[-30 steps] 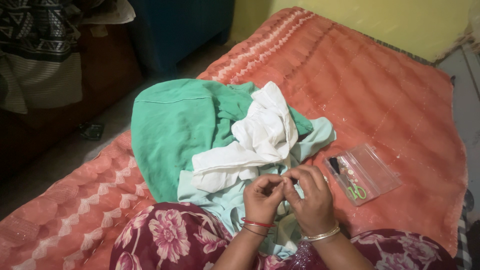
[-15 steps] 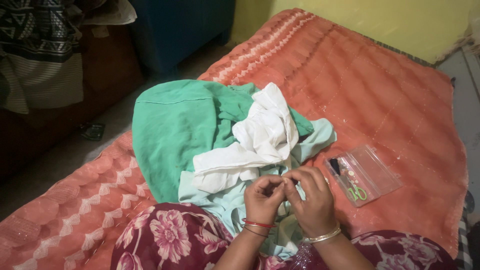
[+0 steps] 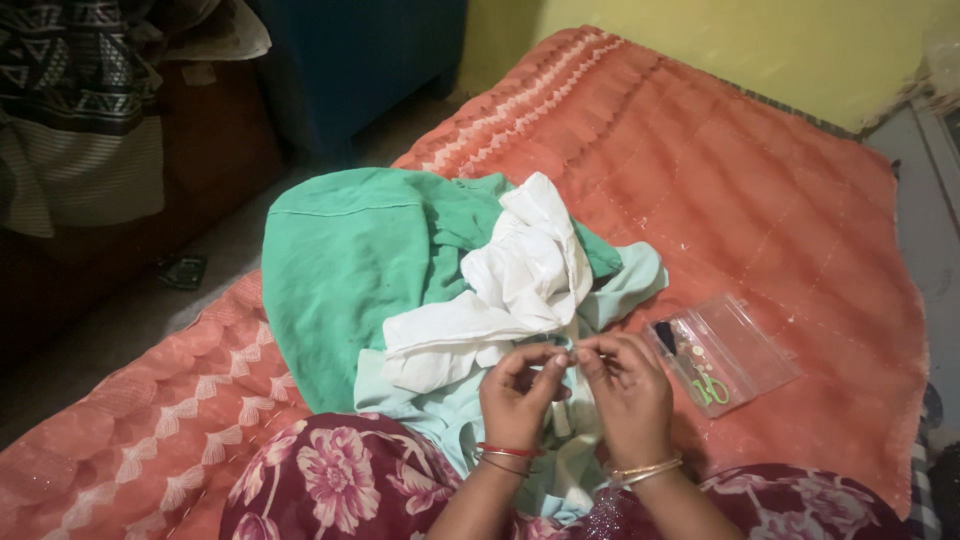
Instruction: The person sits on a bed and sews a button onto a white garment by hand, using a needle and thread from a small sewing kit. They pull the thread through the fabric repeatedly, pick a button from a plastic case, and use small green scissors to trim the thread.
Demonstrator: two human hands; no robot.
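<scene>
She sits at the near edge of an orange quilted bedspread (image 3: 760,190), its stitched lines running in soft ridges and a pale scalloped band along its left side. Both hands meet just above her lap: the left hand (image 3: 517,397), with red bangles at the wrist, and the right hand (image 3: 630,395), with thin metal bangles, have their fingertips pinched together and almost touching. Whatever they pinch is too small and fine to make out; it may be thread or a needle, I cannot tell. Directly under the hands lies a pale mint cloth (image 3: 470,410), limp and creased, running down into her lap, where its lower end is hidden by her arms. On top of it sits a crumpled white cloth (image 3: 520,275), and behind that a larger, smoother green garment (image 3: 340,270) spreads toward the bedspread's left edge. Just to the right of the right hand lies a flat clear plastic box (image 3: 735,350), rectangular, holding small green-handled scissors (image 3: 710,390) and tiny bits too small to tell. Her floral maroon clothing (image 3: 330,480) is cut off by the bottom of the view.
</scene>
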